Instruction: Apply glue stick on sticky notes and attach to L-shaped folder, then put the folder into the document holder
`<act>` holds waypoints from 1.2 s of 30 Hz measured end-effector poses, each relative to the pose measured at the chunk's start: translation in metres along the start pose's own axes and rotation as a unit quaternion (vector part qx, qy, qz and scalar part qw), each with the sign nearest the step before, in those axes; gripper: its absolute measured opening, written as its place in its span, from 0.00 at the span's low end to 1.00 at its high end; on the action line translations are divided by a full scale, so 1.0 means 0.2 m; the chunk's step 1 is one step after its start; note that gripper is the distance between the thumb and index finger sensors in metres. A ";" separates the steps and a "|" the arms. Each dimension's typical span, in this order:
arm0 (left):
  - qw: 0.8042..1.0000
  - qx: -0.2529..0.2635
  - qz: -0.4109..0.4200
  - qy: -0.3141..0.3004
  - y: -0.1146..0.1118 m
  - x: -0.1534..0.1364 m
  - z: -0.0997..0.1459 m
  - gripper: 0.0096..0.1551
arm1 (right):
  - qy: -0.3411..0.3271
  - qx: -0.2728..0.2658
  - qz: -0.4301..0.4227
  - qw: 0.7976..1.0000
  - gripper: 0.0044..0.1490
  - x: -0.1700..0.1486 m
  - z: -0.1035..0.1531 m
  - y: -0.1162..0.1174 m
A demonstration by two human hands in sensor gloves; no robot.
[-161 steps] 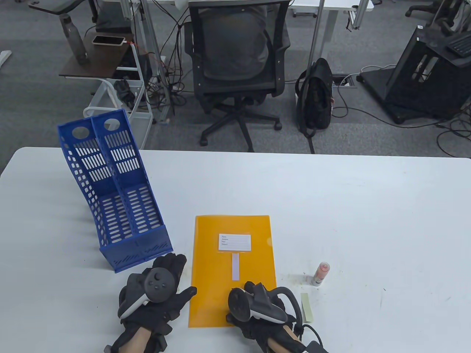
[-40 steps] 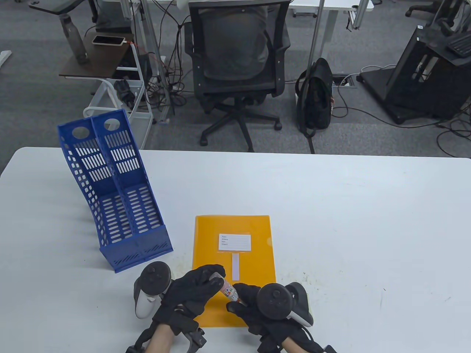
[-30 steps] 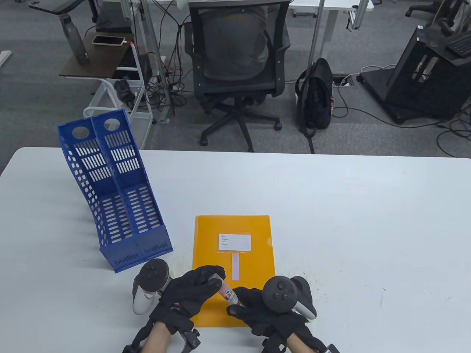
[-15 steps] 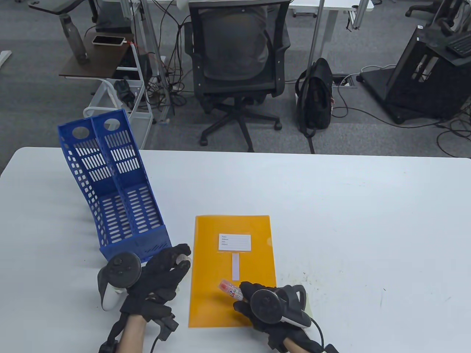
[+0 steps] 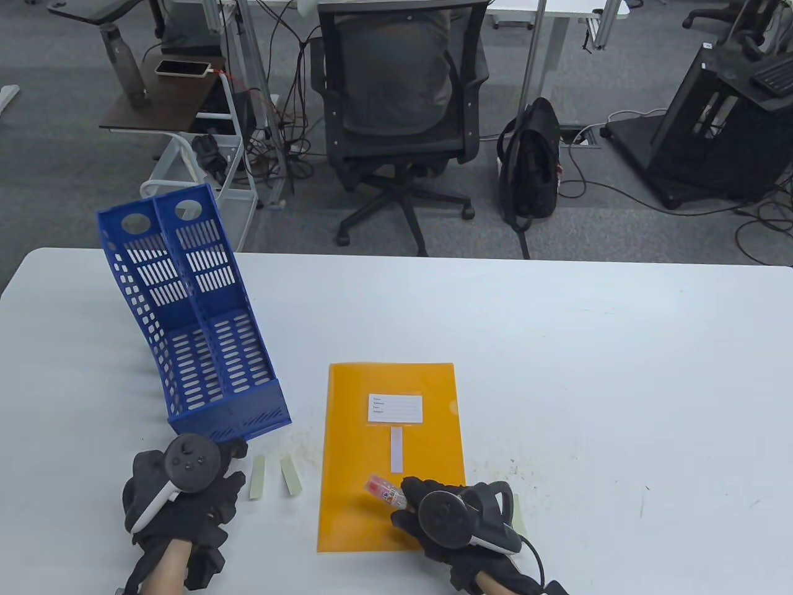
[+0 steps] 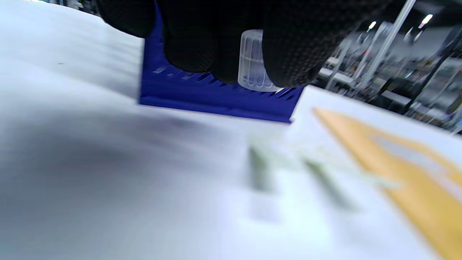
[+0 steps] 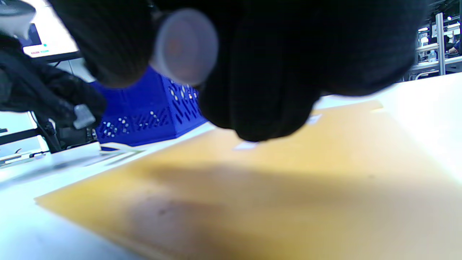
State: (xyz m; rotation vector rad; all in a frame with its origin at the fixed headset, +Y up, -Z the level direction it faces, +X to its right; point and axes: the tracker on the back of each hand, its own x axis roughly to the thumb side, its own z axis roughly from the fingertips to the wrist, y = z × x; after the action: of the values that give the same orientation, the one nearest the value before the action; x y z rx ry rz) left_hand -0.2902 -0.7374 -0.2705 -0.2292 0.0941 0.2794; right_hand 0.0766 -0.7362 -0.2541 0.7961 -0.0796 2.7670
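Note:
An orange L-shaped folder lies flat near the table's front edge, with a white label and a white strip stuck on it. Over its lower right part my right hand grips the uncapped glue stick, tip pointing up-left. Left of the folder lie two green sticky notes. My left hand is beside them and holds the clear cap in its curled fingers. The blue document holder stands behind the left hand.
Another green sticky note peeks out on the table beside my right hand. The white table stretches right of the folder. An office chair and a black backpack stand on the floor beyond the far edge.
The two hands pulled the cap off the glue stick. My left hand carried the cap left, uncovering two green notes. My right hand keeps the stick over the folder.

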 end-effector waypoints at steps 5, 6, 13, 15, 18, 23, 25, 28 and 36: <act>0.999 -0.011 -0.039 0.034 -0.07 -0.03 -0.03 0.32 | 0.000 0.000 0.000 1.000 0.41 0.00 0.00 0.00; 0.998 -0.014 -0.045 0.037 -0.08 -0.04 -0.03 0.31 | 0.001 0.000 0.002 1.000 0.41 0.00 0.00 0.00; 0.995 -0.021 -0.080 0.046 -0.13 -0.04 -0.04 0.30 | 0.002 0.004 0.004 1.000 0.41 0.00 0.00 0.00; 0.995 -0.022 -0.084 0.047 -0.14 -0.04 -0.04 0.30 | 0.002 0.005 0.005 1.000 0.41 0.00 0.00 0.00; 0.995 -0.026 -0.087 0.048 -0.15 -0.04 -0.05 0.31 | 0.000 0.007 0.007 1.000 0.41 0.01 0.00 0.00; 0.993 -0.025 -0.101 0.049 -0.15 -0.03 -0.05 0.31 | -0.001 0.008 0.008 1.000 0.41 0.01 0.00 0.00; 0.993 -0.025 -0.101 0.050 -0.15 -0.03 -0.04 0.31 | -0.001 0.010 0.008 1.000 0.41 0.01 0.00 0.00; 0.994 -0.030 -0.096 0.053 -0.15 -0.03 -0.04 0.33 | 0.000 0.011 0.009 1.000 0.41 0.01 0.00 0.00; 0.994 -0.034 -0.087 0.064 -0.11 -0.02 -0.01 0.37 | 0.000 0.010 0.009 1.000 0.41 0.01 0.00 0.00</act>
State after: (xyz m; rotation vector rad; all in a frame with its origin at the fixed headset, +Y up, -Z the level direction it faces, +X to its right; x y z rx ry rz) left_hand -0.2889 -0.7589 -0.2673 -0.3210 0.1899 0.0940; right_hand 0.0746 -0.7361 -0.2531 0.8032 -0.0596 2.7887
